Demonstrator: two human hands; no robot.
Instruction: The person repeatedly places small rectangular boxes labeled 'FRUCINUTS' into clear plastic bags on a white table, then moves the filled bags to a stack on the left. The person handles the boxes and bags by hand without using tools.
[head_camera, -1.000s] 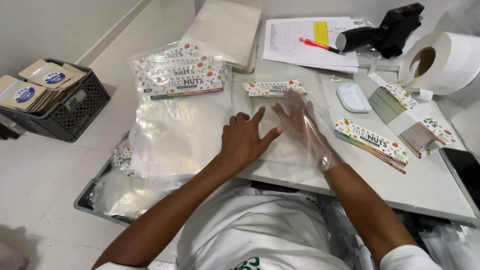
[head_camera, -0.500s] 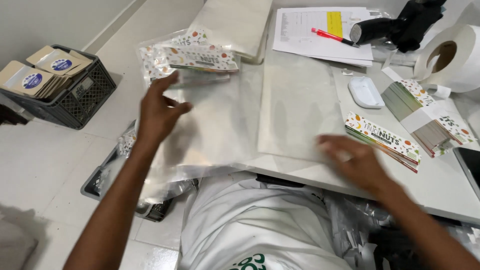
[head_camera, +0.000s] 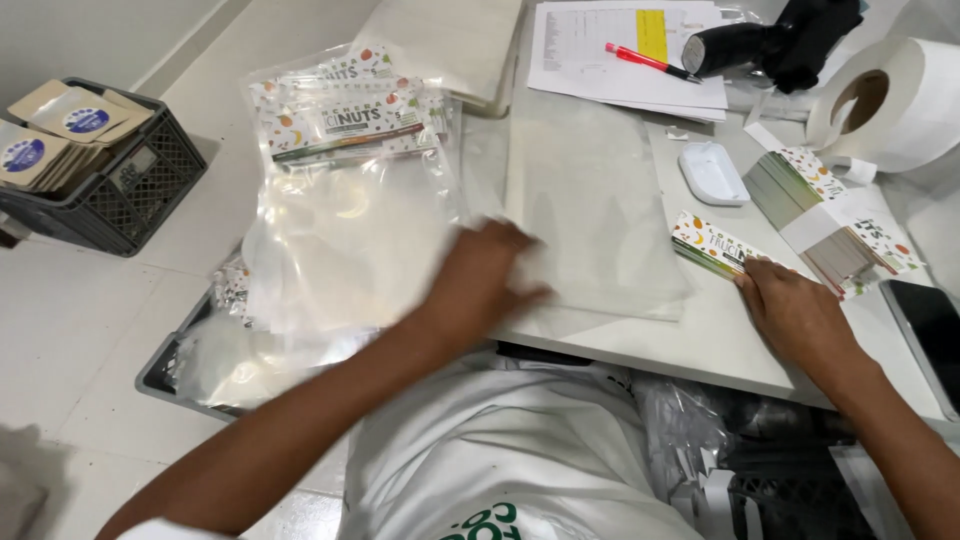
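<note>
Clear plastic bags (head_camera: 590, 220) lying flat on white table (head_camera: 720, 350); your left hand (head_camera: 480, 275) pressing blurred, grip unreadable. Right hand (head_camera: 795, 310) fingering printed cards (head_camera: 715, 245), not closed. Slick film risking sliding off edge.

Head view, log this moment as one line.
left hand: on clear bags | right hand: on label cards | table: tape roll, pen

a white table (head_camera: 720, 345) carries a stack of clear plastic bags (head_camera: 590, 200), a small pile of printed label cards (head_camera: 712, 245), a banded bundle of cards (head_camera: 830, 215), a white oval dish (head_camera: 712, 172), paper sheets (head_camera: 610, 50) with a red pen (head_camera: 650, 62), a black handheld device (head_camera: 775, 40), a big white label roll (head_camera: 890, 100) and a dark phone (head_camera: 930, 335).
</note>
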